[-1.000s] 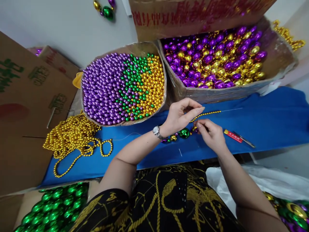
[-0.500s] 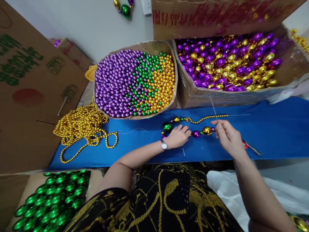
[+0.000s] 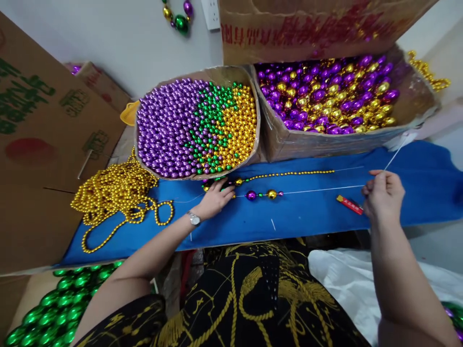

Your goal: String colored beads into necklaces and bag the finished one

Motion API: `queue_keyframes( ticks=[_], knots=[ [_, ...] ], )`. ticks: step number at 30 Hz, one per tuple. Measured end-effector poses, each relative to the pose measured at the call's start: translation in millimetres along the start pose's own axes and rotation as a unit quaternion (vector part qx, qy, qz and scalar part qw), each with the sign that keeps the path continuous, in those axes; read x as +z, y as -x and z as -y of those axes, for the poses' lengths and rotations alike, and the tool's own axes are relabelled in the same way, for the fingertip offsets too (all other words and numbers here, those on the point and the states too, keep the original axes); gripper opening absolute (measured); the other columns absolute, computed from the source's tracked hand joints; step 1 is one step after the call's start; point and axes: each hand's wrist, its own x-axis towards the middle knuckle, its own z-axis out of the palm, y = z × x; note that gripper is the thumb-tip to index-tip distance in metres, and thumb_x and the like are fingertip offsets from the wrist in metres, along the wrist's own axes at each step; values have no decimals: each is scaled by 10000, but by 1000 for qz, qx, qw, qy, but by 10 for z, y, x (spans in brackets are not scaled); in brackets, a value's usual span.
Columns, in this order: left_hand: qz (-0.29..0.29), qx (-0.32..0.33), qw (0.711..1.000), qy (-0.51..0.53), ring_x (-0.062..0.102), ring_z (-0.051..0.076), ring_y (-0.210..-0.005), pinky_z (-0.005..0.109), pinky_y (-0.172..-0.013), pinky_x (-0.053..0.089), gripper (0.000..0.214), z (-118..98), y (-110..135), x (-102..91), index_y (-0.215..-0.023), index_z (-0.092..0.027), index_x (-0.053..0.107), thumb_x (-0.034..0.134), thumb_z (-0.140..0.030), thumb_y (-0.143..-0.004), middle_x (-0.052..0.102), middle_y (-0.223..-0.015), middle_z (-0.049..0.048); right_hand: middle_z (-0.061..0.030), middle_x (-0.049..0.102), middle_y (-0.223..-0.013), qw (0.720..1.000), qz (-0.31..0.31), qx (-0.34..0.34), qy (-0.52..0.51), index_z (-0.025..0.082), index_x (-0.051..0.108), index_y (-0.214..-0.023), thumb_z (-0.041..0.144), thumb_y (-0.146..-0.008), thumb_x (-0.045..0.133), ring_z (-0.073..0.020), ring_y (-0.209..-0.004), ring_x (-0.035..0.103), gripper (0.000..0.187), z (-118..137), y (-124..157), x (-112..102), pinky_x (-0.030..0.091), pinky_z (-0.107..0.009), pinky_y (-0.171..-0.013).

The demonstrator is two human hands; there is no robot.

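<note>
My right hand [image 3: 385, 195] is closed in a pinch on a white string [image 3: 325, 189], held out at the right; the string runs taut leftward. Threaded on it are large and small beads, among them a purple bead [image 3: 251, 194] and a gold bead [image 3: 271, 193]. At the other end my left hand [image 3: 216, 198], with a watch at the wrist, grips the bead strand [image 3: 238, 181], its fingers covering part of the beads. Behind the taut string lies a chain of small gold beads [image 3: 296, 172] with a thin loose thread end.
A box of small purple, green and gold beads [image 3: 134, 140] and a box of larger beads [image 3: 311, 144] stand behind the blue cloth [image 3: 307, 221]. Gold bead chains [image 3: 115, 188] heap at left; a red-and-yellow cutter-like object [image 3: 349, 204] lies near my right hand. Green beads [image 3: 50, 301] fill a box below.
My right hand has moved right, drawing the string out long. My left hand has slid left along with the strand, and the threaded beads now lie left of where they were.
</note>
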Motion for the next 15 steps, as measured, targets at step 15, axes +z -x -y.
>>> queue_keyframes(
  ticks=[15],
  knots=[
    [-153, -343, 927, 6, 226, 385, -1478, 619, -1173, 190, 544, 454, 1788, -227, -1396, -165, 497, 530, -268, -862, 385, -1537, 180, 78, 457, -539, 992, -110, 47, -46, 241, 464, -885, 438, -912, 529, -62, -361, 339, 210, -15, 84, 1, 236, -227, -382]
  ],
)
